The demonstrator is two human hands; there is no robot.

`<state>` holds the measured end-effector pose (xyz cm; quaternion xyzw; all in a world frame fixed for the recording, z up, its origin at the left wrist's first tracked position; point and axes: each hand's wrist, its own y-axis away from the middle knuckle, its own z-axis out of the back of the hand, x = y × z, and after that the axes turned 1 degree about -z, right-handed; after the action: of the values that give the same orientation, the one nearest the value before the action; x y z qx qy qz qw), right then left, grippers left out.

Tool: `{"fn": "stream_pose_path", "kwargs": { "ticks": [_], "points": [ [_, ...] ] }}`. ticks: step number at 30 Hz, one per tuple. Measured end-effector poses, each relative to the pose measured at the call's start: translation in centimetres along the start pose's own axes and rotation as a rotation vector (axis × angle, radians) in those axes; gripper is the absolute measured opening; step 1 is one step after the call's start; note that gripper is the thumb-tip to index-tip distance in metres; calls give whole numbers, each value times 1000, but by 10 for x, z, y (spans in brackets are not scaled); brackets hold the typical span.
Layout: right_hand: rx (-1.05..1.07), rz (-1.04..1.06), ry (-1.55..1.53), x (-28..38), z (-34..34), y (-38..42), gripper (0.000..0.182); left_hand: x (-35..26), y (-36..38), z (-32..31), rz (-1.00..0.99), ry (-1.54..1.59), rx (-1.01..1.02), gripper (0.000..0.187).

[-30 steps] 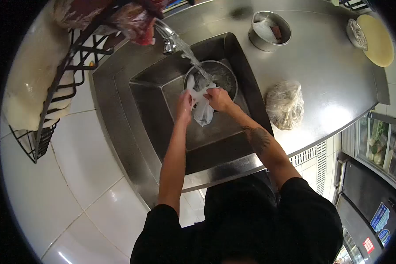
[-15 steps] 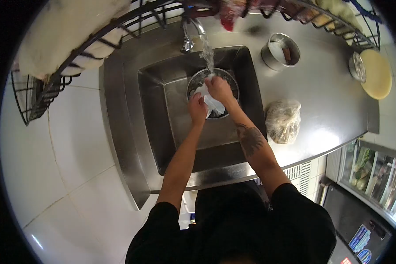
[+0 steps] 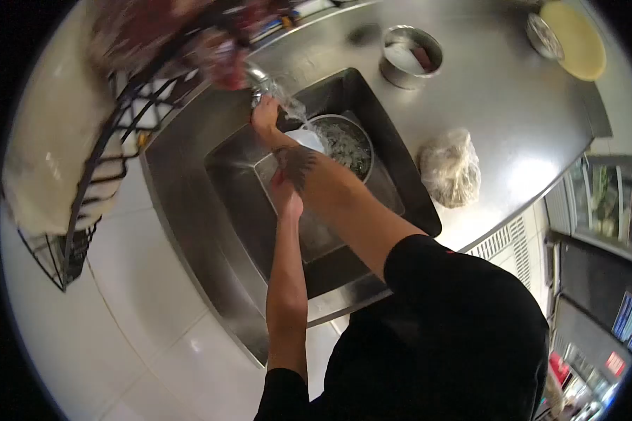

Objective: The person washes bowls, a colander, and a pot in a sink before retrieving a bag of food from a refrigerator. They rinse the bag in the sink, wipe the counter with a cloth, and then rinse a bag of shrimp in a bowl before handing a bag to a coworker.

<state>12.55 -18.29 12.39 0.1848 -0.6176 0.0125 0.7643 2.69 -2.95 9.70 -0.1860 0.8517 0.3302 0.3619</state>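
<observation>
Water runs from the faucet (image 3: 256,76) into a round metal bowl (image 3: 351,147) in the sink (image 3: 316,231). My right hand (image 3: 265,116) is up at the faucet's base, its fingers around the handle area. Below my right forearm, my left hand (image 3: 286,195) is closed over the sink; my forearm partly hides what it grips. A white cloth-like piece (image 3: 307,139) shows beyond the forearm at the bowl's left edge, seemingly reaching toward my left hand.
On the counter (image 3: 498,105) right of the sink stand a metal pot (image 3: 411,59) and a wrapped plastic bag (image 3: 451,168). A yellow round board (image 3: 576,41) and a small metal bowl (image 3: 544,36) lie farther back. A black wire rack (image 3: 95,175) overhangs the left.
My right hand has let go of the white piece and moved up and left to the faucet. My left hand has shifted left and down, away from the bowl. The view has turned.
</observation>
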Motion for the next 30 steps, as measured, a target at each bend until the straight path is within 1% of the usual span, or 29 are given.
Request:
{"fn": "stream_pose_path", "kwargs": {
  "ticks": [1, 3, 4, 5, 6, 7, 8, 9, 10, 11, 12, 13, 14, 15, 16, 17, 18, 19, 21, 22, 23, 24, 25, 26, 28, 29, 30],
  "points": [
    [17, -37, -61, -1, 2, 0, 41, -1, 4, 4, 24, -17, 16, 29],
    [95, -95, -233, -1, 7, 4, 35, -4, 9, 7, 134, 265, 23, 29],
    [176, -159, -390, -1, 11, 10, 32, -5, 9, 8, 27, 134, -128, 30],
    [301, -276, -619, 1, 21, 20, 30, -10, 12, 8, 37, 129, -132, 30],
    [440, -417, -852, 0, 33, 31, 27, -18, 18, 11, -19, 55, -148, 25],
    [547, -482, -977, -4, 50, 49, 25, -29, 27, 13, -75, -19, -164, 21],
    [580, -362, -893, -11, 67, 70, 23, -41, 36, 14, -131, -94, -179, 18],
    [513, -2, -565, -30, 81, 97, 23, -51, 44, 16, -186, -169, -194, 16],
    [332, 299, -213, -51, 94, 124, 27, -57, 52, 21, -241, -245, -215, 15],
    [370, 302, -75, -53, 126, 154, 34, -61, 57, 32, -234, -253, -227, 15],
    [407, 307, 60, -49, 154, 180, 42, -64, 61, 45, -264, -333, -156, 16],
    [409, 296, 47, -56, 164, 200, 42, -64, 68, 54, -292, -416, -79, 18],
    [361, 284, 116, -64, 170, 216, 45, -65, 78, 53, -301, -467, -34, 21],
    [334, 277, 143, -70, 170, 222, 46, -64, 86, 50, -300, -482, -29, 21],
    [307, 269, 170, -76, 170, 228, 47, -60, 98, 41, -228, -576, -24, 23],
    [326, 231, 162, -81, 168, 230, 48, -58, 106, 34, -162, -667, -18, 24],
    [333, 214, 152, -86, 164, 229, 48, -53, 111, 35, -129, -587, -8, 25],
    [340, 198, 141, -92, 160, 229, 48, -50, 118, 28, -136, -599, -3, 25],
    [556, 383, 28, -113, 148, 219, 40, -46, 131, 15, -146, -523, -58, 27],
    [555, 392, 22, -123, 143, 221, 40, -47, 134, 21, -156, -512, -106, 28],
    [468, 317, 66, -129, 139, 222, 35, -50, 138, 27, -165, -515, -103, 28],
    [382, 242, 113, -135, 136, 223, 30, -52, 143, 34, -114, -614, -250, 27],
    [383, 251, 112, -132, 141, 224, 30, -51, 149, 42, -59, -709, -401, 27],
    [405, 180, 98, -126, 152, 225, 31, -43, 155, 56, -66, -705, -402, 27],
    [464, 5, 73, -103, 176, 230, 35, -23, 162, 84, 92, -784, -501, 28],
    [464, 8, 78, -111, 173, 233, 35, -14, 167, 81, 93, -778, -500, 28],
    [446, 61, 98, -119, 171, 236, 37, -2, 172, 77, 143, -829, -504, 28]
  ]
}}
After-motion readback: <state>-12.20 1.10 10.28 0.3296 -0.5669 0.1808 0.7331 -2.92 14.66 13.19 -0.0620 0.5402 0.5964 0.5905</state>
